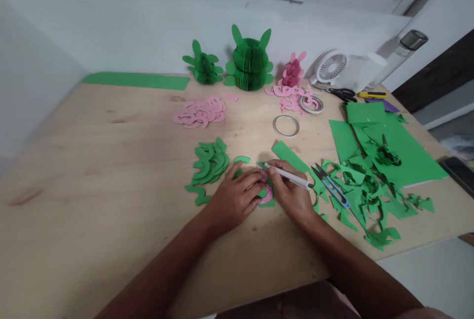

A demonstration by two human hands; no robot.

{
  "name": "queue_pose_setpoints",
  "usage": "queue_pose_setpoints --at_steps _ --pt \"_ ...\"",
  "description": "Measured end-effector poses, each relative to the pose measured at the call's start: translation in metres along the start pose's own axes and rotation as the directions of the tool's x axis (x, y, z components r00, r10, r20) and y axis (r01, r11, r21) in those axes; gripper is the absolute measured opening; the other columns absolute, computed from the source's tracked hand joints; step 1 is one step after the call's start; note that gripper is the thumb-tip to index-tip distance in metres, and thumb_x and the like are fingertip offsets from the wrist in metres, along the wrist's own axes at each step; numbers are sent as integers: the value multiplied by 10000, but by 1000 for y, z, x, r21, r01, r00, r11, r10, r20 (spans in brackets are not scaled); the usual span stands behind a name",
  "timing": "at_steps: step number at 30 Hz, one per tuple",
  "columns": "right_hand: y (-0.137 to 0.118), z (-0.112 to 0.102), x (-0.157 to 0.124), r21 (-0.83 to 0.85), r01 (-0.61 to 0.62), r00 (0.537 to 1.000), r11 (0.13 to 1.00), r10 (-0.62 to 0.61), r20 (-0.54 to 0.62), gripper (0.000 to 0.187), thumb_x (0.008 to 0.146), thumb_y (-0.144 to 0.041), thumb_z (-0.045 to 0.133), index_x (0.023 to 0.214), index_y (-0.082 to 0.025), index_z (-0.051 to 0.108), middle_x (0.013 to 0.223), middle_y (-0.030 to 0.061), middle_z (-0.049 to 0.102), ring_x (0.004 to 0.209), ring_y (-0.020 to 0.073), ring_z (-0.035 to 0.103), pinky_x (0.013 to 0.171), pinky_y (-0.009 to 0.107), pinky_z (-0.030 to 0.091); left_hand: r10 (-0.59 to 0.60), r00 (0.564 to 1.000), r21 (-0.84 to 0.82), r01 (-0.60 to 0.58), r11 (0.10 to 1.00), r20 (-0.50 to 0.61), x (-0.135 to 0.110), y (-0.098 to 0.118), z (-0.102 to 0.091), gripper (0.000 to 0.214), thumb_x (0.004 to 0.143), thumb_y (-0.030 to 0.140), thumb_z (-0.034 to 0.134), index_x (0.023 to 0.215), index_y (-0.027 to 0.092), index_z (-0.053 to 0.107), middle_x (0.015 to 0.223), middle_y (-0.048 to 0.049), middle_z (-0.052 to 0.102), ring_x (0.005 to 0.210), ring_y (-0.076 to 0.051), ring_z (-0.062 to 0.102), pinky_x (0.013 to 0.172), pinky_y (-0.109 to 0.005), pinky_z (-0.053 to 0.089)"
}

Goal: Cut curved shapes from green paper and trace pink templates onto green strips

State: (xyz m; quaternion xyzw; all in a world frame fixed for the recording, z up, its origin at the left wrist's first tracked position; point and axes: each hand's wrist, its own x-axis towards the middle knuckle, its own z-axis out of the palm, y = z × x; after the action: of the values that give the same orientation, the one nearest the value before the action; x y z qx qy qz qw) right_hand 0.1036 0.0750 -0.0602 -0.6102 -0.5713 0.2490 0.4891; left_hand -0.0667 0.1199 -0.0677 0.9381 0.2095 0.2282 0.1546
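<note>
My left hand (237,191) lies with its fingers stretched out, pressing a curved pink paper cutout (267,195) down onto a small piece of green paper (267,204). In my right hand (292,193) is a white pen (291,176), its tip by the upper edge of the pink cutout. Part of that cutout is hidden under my fingers. Left of my left hand is a pile of curved green paper cutouts (211,162), with a single green arc (242,159) just beyond its fingertips. Blue thread snips (335,188) rest to the right of my right hand.
Green paper scraps (366,195) and green sheets (403,146) cover the right side. Pink cutouts (202,112), tape rolls (286,126), black-handled scissors (342,94) and a yellow cutter (372,95) lie farther back. Paper rabbit figures (250,64) and a white fan (331,66) stand along the wall.
</note>
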Motion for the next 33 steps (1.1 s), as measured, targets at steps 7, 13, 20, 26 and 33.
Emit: queue_pose_setpoints --at_steps 7,13,20,26,33 --pt "-9 -6 -3 -316 104 987 943 -59 149 274 955 -279 420 1075 -202 655 977 95 719 882 223 666 784 325 510 -16 999 12 16 1000 43 -2 -1 2 283 931 264 449 1154 194 608 1231 -98 633 1249 -244 501 1135 -531 194" --pt "-10 -8 -3 -482 202 968 853 -98 233 302 975 -259 365 1067 -191 645 801 79 700 728 202 635 661 287 471 -8 998 37 6 999 57 -2 -1 2 289 929 257 446 1159 192 608 1260 -111 615 1248 -239 500 1127 -522 206" --pt "-4 -8 -5 -536 262 955 803 -136 263 268 972 -238 391 1066 -173 633 824 90 698 739 205 626 651 277 443 11 999 87 -15 996 44 0 3 0 286 923 247 454 1134 170 630 1239 -137 614 1216 -247 521 1093 -505 284" --pt "-2 -9 -7 -513 264 957 817 -153 248 230 954 -192 431 1056 -184 638 857 95 710 769 207 627 669 271 441 -14 999 123 8 992 51 2 5 -2 260 899 256 490 1087 176 652 1268 -143 596 1267 -275 473 1079 -514 304" --pt "-1 -9 -9 -513 294 950 806 -188 249 232 955 -198 428 1045 -182 642 847 101 713 776 218 627 677 284 448 -56 994 134 43 990 97 1 6 -2 267 895 256 496 1112 190 636 1319 -139 568 1298 -286 440 1073 -549 289"
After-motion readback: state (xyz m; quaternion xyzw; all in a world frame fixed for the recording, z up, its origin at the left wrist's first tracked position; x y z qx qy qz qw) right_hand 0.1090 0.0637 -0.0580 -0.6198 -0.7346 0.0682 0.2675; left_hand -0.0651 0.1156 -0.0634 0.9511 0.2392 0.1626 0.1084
